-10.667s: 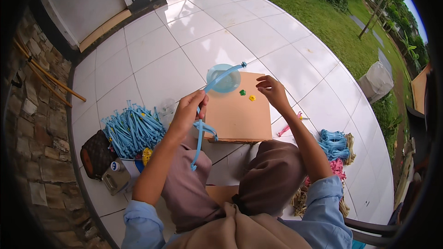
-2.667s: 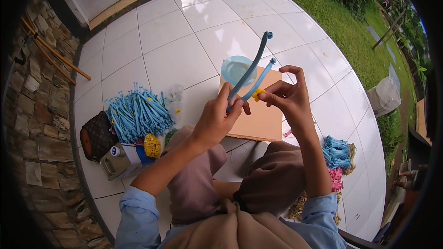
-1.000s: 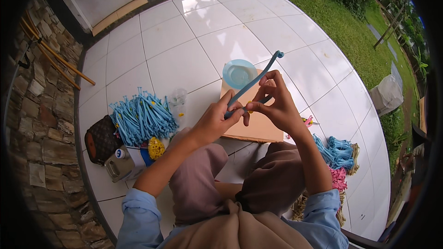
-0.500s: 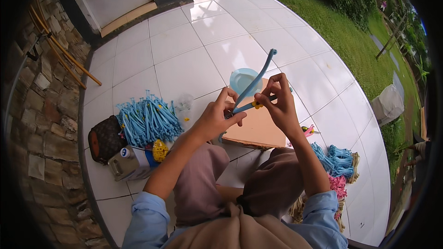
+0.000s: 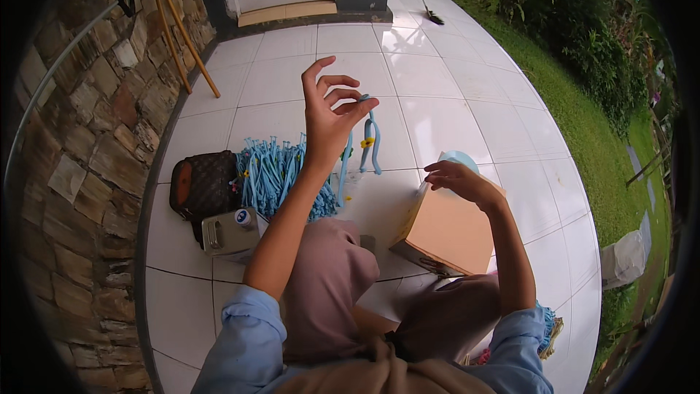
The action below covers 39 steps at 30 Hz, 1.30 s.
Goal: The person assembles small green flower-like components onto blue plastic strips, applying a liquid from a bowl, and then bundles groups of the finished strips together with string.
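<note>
My left hand (image 5: 332, 109) is raised over the floor, thumb and fingertips pinching the top of a light-blue cord with a yellow flower (image 5: 376, 147). The cord's strands dangle below the fingers. Holding nothing, my right hand (image 5: 463, 184) hovers with its fingers apart over the far end of a cardboard box (image 5: 450, 230). A pale blue plate (image 5: 461, 160) shows partly behind that hand. To the left of my left forearm lies a heap of similar blue cords (image 5: 271, 175), a few with yellow bits; the forearm covers part of it.
Beside the heap sit a brown bag (image 5: 203, 184) and a metal can (image 5: 230, 233) with a round cap. Bundled blue cords (image 5: 545, 325) lie near my right elbow. A stone wall (image 5: 87, 153) borders the left; a broom (image 5: 432, 16) rests far off.
My right hand has let go of the cord. My left hand has lifted it away to the left, where it now hangs. The view has turned left.
</note>
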Motion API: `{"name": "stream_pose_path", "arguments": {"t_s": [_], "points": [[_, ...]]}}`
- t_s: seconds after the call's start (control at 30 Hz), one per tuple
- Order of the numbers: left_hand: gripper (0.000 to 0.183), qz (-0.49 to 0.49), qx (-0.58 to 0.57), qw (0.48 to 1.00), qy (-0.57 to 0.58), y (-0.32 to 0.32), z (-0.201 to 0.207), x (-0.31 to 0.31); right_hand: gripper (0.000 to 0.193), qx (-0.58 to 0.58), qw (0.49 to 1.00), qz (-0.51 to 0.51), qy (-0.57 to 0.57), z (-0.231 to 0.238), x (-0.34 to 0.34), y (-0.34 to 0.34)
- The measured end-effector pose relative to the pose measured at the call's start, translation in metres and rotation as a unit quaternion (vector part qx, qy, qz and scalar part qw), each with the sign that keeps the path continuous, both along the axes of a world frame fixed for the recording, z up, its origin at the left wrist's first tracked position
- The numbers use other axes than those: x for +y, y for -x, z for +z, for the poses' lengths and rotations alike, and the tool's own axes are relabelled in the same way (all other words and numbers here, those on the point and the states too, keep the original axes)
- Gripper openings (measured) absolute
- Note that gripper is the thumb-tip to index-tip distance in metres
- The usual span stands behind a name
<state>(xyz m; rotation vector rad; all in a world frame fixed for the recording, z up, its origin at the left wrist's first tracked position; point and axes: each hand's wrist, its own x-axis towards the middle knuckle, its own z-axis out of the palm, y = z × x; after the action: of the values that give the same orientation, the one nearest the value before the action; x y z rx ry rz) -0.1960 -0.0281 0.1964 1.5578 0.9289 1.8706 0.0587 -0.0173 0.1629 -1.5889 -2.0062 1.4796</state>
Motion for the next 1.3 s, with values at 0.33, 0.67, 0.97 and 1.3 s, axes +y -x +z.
{"name": "stream_pose_path", "arguments": {"t_s": [0.33, 0.67, 0.97, 1.3], "points": [[0.056, 0.015, -0.201, 0.965, 0.168, 0.093, -0.096, 0.034, 0.061, 0.233, 0.948, 0.143, -0.164, -0.108, 0.058, 0.211], [0.037, 0.208, -0.125, 0.913, 0.327, 0.114, -0.303, -0.009, 0.038, 0.239, 0.970, 0.030, 0.040, -0.238, 0.063, 0.290], [0.048, 0.359, 0.185, 0.871, 0.280, 0.128, -0.307, 0.013, 0.061, 0.131, 0.947, 0.023, -0.294, -0.279, 0.055, 0.306], [0.034, 0.363, 0.149, 0.885, 0.250, 0.113, -0.287, 0.007, 0.046, 0.103, 0.953, 0.141, -0.248, -0.249, 0.061, 0.239]]}}
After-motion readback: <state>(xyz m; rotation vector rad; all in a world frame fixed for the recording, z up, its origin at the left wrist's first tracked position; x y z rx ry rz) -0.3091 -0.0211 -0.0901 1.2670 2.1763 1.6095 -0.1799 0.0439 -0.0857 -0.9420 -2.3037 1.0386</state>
